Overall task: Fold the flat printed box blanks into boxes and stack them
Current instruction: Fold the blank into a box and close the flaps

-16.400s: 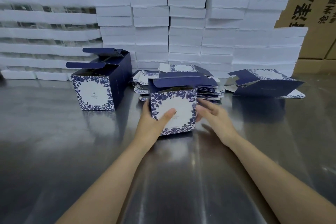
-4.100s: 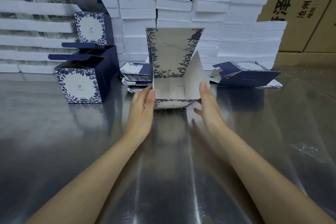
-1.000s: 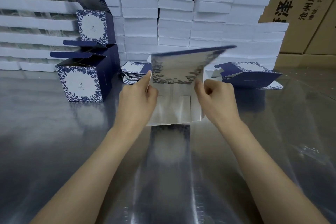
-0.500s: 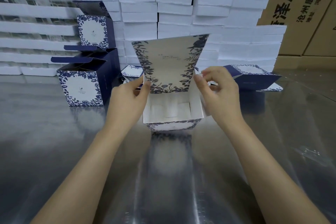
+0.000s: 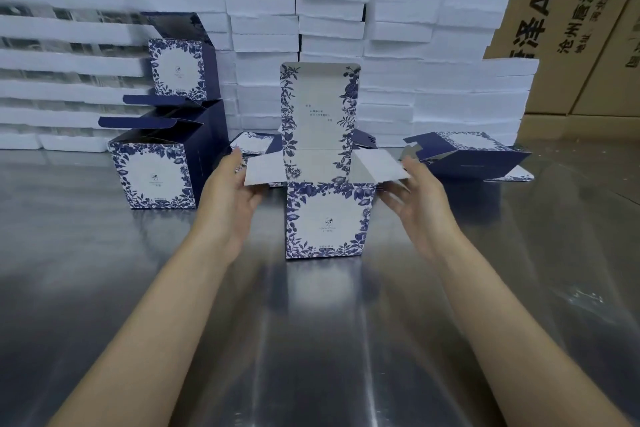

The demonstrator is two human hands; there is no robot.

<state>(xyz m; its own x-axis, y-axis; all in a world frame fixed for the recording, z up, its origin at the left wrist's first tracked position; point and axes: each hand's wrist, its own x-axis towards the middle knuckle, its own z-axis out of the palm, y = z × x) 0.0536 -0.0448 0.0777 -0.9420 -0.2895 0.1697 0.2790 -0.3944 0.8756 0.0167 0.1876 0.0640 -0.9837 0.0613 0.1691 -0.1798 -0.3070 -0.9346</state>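
- Since 0.5 s ago: box (image 5: 328, 218) no longer tipped w/ its inside showing; now upright, printed front toward camera; both hands have left the lid hinge & gone out to the side flaps.
- Surface: reflective steel table (image 5: 311, 340); box stands mid-table; lid (image 5: 318, 107) straight up; left flap (image 5: 265, 170) & right flap (image 5: 377, 166) splayed outward.
- Room: stacked white trays (image 5: 398, 45) along the back; brown cartons (image 5: 554, 10) behind them.
- Left hand (image 5: 235, 198): released, fingers straight, palm toward box; left flap's edge lies across its thumb side, touching.
- Right hand (image 5: 419, 204): released, fingers loosely spread, tips at right flap's outer edge; contact cannot be told.
- Left of box: stack of folded boxes (image 5: 152, 177), one atop the others, lids open; near left hand, apart from it.
- Behind box: flat blanks (image 5: 254, 142), partly hidden; to the right, part-folded blank (image 5: 474, 156) on its side, just beyond right hand.
- Bare steel shows in front of box, between the forearms.
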